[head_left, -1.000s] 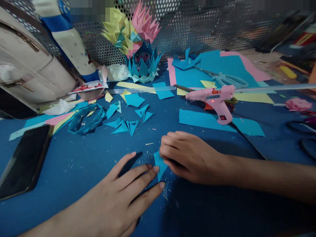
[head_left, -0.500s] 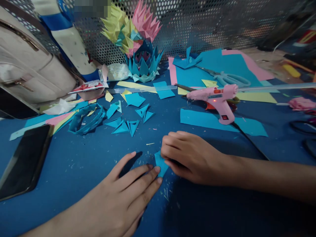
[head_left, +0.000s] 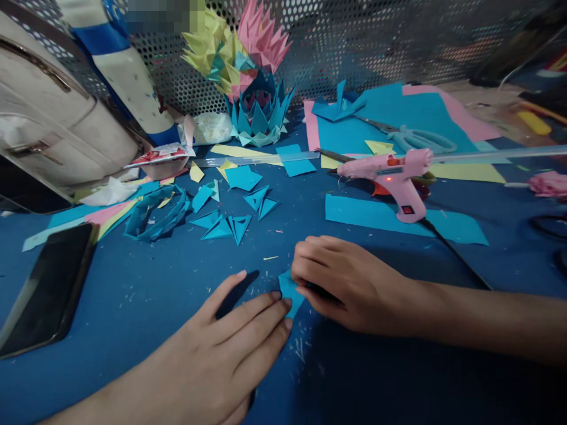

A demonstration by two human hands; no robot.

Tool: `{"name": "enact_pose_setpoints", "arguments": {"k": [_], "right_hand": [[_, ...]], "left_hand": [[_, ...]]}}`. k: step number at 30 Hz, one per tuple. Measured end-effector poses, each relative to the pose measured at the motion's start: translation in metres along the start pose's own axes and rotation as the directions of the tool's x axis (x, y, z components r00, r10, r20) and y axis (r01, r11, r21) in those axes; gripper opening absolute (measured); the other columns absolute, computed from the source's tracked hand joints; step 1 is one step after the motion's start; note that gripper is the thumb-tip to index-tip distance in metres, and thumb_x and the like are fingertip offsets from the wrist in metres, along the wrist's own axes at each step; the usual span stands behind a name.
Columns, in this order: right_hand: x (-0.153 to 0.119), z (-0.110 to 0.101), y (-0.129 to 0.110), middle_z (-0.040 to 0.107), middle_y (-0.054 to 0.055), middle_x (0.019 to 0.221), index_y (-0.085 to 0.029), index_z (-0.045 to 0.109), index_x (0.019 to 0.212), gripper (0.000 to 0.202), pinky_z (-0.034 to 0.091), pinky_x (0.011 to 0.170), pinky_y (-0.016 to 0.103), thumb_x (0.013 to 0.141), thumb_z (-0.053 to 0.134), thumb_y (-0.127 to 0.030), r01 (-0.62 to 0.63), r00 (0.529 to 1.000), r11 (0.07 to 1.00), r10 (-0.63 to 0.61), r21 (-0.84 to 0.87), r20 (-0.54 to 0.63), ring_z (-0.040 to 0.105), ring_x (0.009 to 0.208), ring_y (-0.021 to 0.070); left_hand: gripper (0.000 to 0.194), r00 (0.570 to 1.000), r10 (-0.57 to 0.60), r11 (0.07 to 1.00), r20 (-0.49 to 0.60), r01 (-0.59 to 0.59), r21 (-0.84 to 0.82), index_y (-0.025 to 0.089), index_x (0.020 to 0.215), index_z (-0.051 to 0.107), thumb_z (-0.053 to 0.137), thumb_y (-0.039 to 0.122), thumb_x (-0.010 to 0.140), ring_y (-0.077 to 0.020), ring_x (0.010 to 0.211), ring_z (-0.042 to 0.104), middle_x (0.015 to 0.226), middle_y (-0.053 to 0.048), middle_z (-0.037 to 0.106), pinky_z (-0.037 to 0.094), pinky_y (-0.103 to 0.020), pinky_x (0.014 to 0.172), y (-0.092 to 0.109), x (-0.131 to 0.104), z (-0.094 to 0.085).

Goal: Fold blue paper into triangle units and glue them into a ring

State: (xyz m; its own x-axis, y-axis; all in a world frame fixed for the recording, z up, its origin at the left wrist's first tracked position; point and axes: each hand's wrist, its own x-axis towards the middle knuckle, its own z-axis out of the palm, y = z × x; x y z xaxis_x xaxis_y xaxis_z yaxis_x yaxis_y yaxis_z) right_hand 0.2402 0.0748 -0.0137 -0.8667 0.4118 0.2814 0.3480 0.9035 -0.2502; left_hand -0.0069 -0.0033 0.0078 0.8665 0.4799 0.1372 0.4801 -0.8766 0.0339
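A small piece of blue paper [head_left: 290,293] lies on the dark blue table between my two hands. My left hand [head_left: 234,339] rests flat, its fingers stretched out and the fingertips on the paper's left edge. Curled with the fingers pressed together, my right hand [head_left: 334,283] grips the paper's right side and hides part of it. Beyond them lie several folded blue paper triangles [head_left: 228,226] and a folded blue paper ring [head_left: 157,215]. A blue paper strip [head_left: 354,211] is just past my right hand.
A pink glue gun [head_left: 401,177] with a lit red light stands over the strip, its cord trailing right. Scissors [head_left: 420,139] lie on coloured sheets behind it. Paper flowers [head_left: 261,112] stand at the back; a phone [head_left: 48,289] and a pale bag [head_left: 57,112] are at left.
Hardly anything differs. The fingers of my left hand have shifted slightly over the blue paper, and the view has moved a little. My right hand keeps its grip.
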Motion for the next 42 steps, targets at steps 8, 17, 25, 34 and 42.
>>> {"name": "enact_pose_setpoints", "arguments": {"k": [8, 17, 25, 34, 42], "right_hand": [[-0.002, 0.001, 0.0, 0.055, 0.007, 0.09, -0.017, 0.052, 0.09, 0.014, 0.044, 0.079, 0.034, 0.097, 0.04, -0.016, -0.016, 1.0, 1.0, 0.016, 0.017, -0.009, 0.047, 0.079, 0.0183], [-0.005, -0.006, 0.011, 0.059, 0.006, 0.093, -0.016, 0.055, 0.099, 0.013, 0.045, 0.079, 0.029, 0.102, 0.043, -0.018, 0.028, 0.999, 0.994, -0.026, 0.101, -0.018, 0.054, 0.087, 0.0161], [0.0, -0.027, 0.016, 0.057, 0.0, 0.072, -0.017, 0.062, 0.082, 0.027, 0.034, 0.058, 0.033, 0.103, 0.044, -0.017, 0.406, 0.913, 0.911, -0.401, -0.067, 0.071, 0.048, 0.066, 0.0139], [0.003, -0.045, 0.02, 0.062, 0.0, 0.076, -0.019, 0.06, 0.081, 0.033, 0.034, 0.062, 0.034, 0.105, 0.039, -0.017, 0.335, 0.917, 0.942, -0.333, 0.03, 0.219, 0.049, 0.066, 0.0152], [-0.001, -0.03, 0.004, 0.061, 0.0, 0.073, -0.015, 0.066, 0.084, 0.031, 0.033, 0.06, 0.034, 0.103, 0.042, -0.014, 0.373, 0.918, 0.926, -0.378, 0.066, 0.122, 0.05, 0.065, 0.0138]], "left_hand": [[0.039, 0.999, 0.032, 0.999, 0.035, -0.032, -0.008, 0.015, 0.132, 0.06, 0.049, 0.03, 0.098, -0.0214, 0.134, 0.046, 0.141, -0.003, 0.059, -0.008, -0.047, 0.125, -0.001, 0.002, -0.001], [0.039, 0.996, 0.043, 0.997, 0.072, -0.047, 0.06, 0.017, 0.131, 0.06, 0.046, 0.033, 0.098, -0.0228, 0.135, 0.044, 0.143, -0.005, 0.056, -0.01, -0.049, 0.124, 0.002, 0.004, -0.001], [0.036, 0.998, 0.046, 0.995, 0.05, -0.05, 0.086, 0.019, 0.126, 0.063, 0.042, 0.032, 0.1, -0.0217, 0.133, 0.047, 0.142, -0.004, 0.058, -0.007, -0.049, 0.125, 0.001, 0.006, 0.0], [0.038, 0.994, 0.106, 0.99, 0.004, -0.106, 0.093, 0.016, 0.128, 0.063, 0.041, 0.034, 0.103, -0.0215, 0.132, 0.049, 0.139, -0.005, 0.061, 0.0, -0.049, 0.126, 0.001, -0.001, 0.0], [0.034, 0.993, 0.115, 0.99, -0.027, -0.113, 0.08, 0.016, 0.127, 0.065, 0.047, 0.032, 0.103, -0.0184, 0.126, 0.054, 0.132, -0.003, 0.066, 0.004, -0.047, 0.127, 0.001, -0.001, 0.001]]}}
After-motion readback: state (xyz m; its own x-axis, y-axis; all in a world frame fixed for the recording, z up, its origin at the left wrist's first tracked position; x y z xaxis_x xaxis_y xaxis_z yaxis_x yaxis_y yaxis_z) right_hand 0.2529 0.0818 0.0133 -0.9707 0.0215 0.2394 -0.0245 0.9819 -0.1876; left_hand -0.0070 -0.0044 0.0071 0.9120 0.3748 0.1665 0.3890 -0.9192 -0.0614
